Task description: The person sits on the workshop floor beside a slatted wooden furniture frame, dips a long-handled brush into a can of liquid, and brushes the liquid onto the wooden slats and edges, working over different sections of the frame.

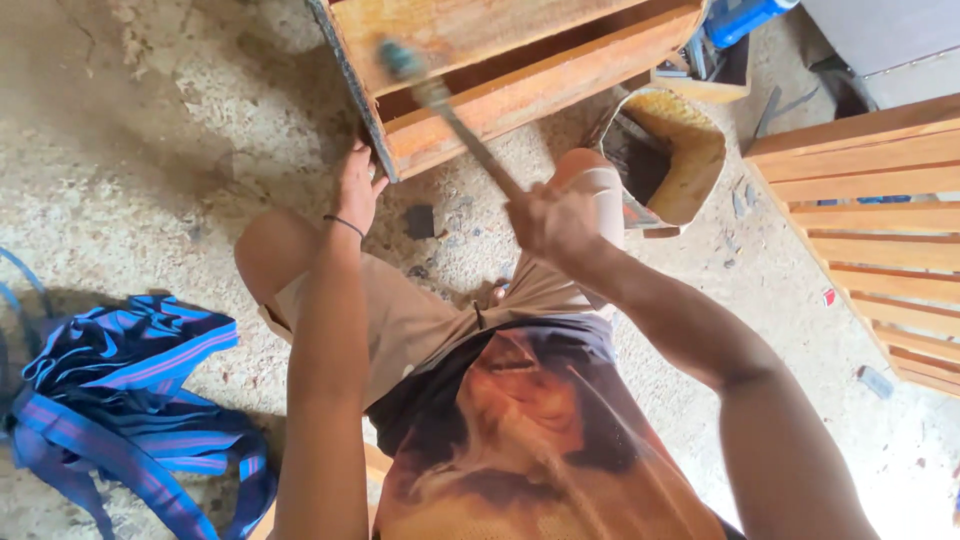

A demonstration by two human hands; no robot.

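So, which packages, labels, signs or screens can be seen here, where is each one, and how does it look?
No signs, screens or readable labels.
Torn sack: on the floor right of the wooden frame, open, yellow inside.
Blue container: top edge, partly cut off.
Small red scrap: on the floor by the slatted wooden piece; unclear.

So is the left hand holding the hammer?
No, the left hand rests on the edge of the wooden frame, while the right hand grips the hammer.

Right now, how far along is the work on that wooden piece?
Done: the wooden frame looks assembled. In hand: the right hand grips a hammer, its blurred head at the frame's edge, while the left hand steadies the corner. What is left, I cannot tell.
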